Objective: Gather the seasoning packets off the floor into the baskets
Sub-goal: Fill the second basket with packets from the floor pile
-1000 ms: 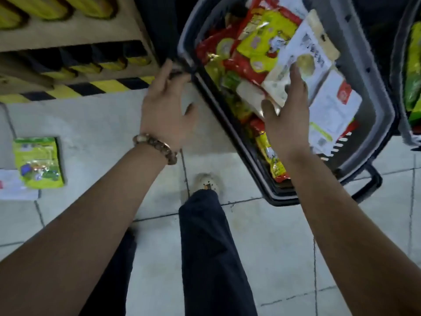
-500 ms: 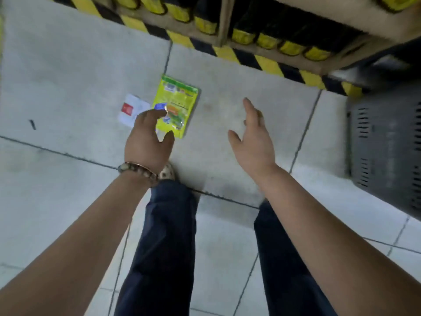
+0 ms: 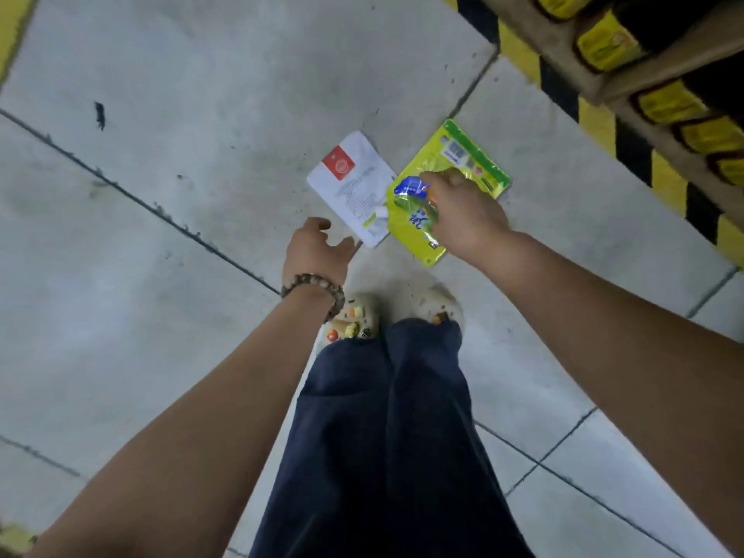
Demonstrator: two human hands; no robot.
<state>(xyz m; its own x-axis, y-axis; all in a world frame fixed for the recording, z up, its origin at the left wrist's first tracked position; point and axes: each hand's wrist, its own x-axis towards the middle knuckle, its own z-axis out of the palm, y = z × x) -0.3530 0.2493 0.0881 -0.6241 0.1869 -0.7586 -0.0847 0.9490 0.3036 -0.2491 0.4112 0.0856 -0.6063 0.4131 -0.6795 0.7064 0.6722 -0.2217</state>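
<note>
Turned away from the baskets since a second ago; none in view now, only tiled floor (image 3: pixel 181 114) beside a hazard-striped shelf edge (image 3: pixel 592 122). Half a second back, had the left grip over the yellow-green packet and the right one spread in the air; swapped since. Now grasping the yellow-green packet (image 3: pixel 463 151) with the right grip (image 3: pixel 467 213), fingers curled down across its middle, film bunched and bulging at the left edge. Probably starting to lift, though hard to tell whether clear of the floor yet. Reaching with the left grip (image 3: pixel 318 249), released, fingers loosely curled, holding nothing, just beside the near corner of the white packet (image 3: pixel 350 183); cannot tell whether touching. Seeing that white one flat on the floor, red label up, one edge meeting or tucked under the yellow-green one. Means two packets to collect here, one per grip by the look of it. Judged next: pinch the white corner, lift both, carry back to a basket. Risk: thin flat packet on smooth tile, awkward to get a finger under.
</note>
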